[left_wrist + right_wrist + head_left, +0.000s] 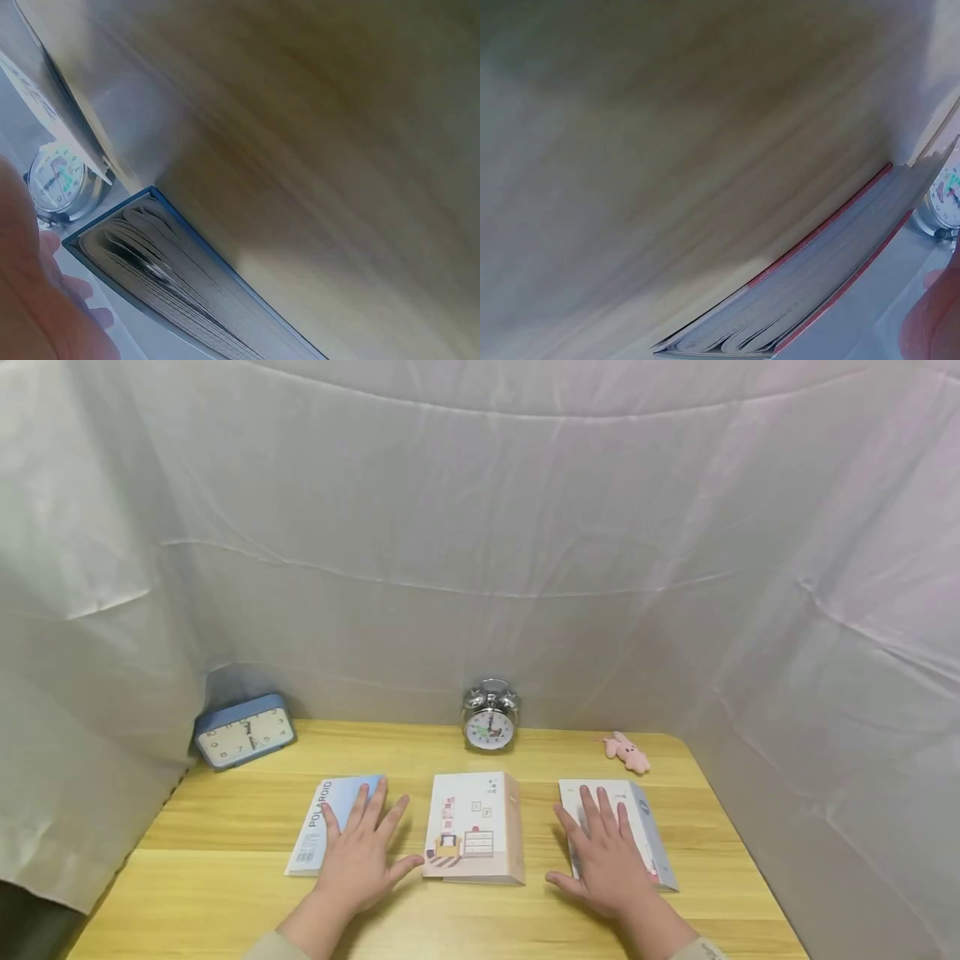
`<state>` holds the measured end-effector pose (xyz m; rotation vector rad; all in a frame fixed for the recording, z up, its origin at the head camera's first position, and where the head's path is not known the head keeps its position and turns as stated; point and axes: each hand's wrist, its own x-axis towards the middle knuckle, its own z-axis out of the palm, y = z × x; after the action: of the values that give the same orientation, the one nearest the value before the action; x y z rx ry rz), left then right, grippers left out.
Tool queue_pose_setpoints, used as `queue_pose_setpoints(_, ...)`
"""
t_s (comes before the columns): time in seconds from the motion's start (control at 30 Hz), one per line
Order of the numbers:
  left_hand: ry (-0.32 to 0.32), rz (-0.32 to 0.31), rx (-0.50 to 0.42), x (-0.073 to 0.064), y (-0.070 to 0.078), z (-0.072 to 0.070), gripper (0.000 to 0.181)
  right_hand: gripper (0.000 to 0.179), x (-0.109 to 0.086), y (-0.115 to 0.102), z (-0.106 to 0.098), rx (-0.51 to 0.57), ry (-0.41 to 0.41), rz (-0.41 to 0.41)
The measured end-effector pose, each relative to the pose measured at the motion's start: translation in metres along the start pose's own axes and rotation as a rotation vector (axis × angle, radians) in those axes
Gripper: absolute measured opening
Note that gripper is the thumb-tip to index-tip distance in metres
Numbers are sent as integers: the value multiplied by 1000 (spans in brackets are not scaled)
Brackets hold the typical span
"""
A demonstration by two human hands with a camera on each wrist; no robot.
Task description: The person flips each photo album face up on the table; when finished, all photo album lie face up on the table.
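The left hand (363,856) is held spread over the POLAROID-lettered album (309,837), with the fingers straight and the thumb angled out; the right hand (611,860) is spread likewise over the grey-spined album (651,835). Nothing is pinched by either. Whether the covers are pressed or only hovered over cannot be told.

Between the two lies the album with the room drawing (480,814), its near left corner reached by the left thumb's tip; contact there cannot be made out. If the left hand were swept inward, that corner could be knocked and the album turned askew. If an album were pressed from above and dragged, its cover might be slid over its pages, since uneven, bowed leaves are shown at the end of the stack in the left wrist view.

All three albums are laid well inside the edges of the wooden table (540,935), so a fall seems unlikely unless one is pushed far. Strips of bare wood are left between them for fingers to be slipped in, the right-hand gap being partly taken up by the right thumb. Behind, forward reach is bounded by the blue clock (246,731), the twin-bell alarm clock (490,718) and the pink plush toy (627,753), all set well apart.
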<state>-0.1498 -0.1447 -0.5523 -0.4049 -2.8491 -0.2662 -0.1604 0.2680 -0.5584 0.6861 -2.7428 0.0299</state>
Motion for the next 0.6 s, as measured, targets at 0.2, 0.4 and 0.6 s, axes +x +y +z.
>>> queue_pose_setpoints(0.2,20,3,-16,2,-1,-3,89,101,4,4,1,-5,8,-18)
queue_pose_setpoints(0.4,11,-41,-43,12,-10,-19,91,105,14,9,-6,-39,44,-57)
queue_pose_setpoints(0.6,-7,-171,-200,13,-20,-43,91,108,18,-3,-14,29,30,-49)
